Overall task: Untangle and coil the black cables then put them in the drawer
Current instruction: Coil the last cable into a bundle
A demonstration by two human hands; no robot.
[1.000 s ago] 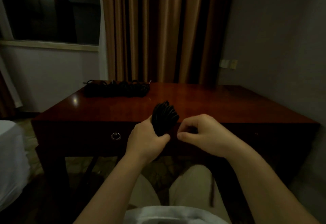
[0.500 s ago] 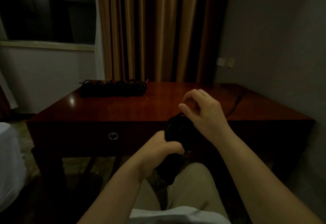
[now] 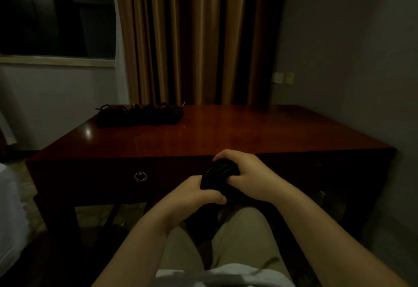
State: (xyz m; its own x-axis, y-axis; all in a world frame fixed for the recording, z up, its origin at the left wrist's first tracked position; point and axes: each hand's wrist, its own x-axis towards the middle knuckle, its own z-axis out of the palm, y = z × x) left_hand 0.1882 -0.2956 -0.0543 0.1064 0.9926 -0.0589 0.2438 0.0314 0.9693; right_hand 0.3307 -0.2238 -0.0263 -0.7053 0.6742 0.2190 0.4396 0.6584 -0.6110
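Observation:
A coiled black cable (image 3: 217, 174) is held in front of the desk's front edge, above my lap. My left hand (image 3: 195, 195) grips its lower end from below. My right hand (image 3: 248, 173) wraps over its top and right side, fingers curled around the loops. A pile of tangled black cables (image 3: 140, 114) lies on the far left of the wooden desk (image 3: 226, 133). The desk's drawer front with a ring pull (image 3: 140, 176) is closed, left of my hands.
Brown curtains hang behind the desk and a dark window is at the upper left. A grey wall stands close on the right with switches (image 3: 283, 77). Something white (image 3: 9, 207) sits at the left edge. My legs are under the desk edge.
My right hand came down from above the coil and now wraps around it. The coil moved lower and a little to the right, closer to the desk's front.

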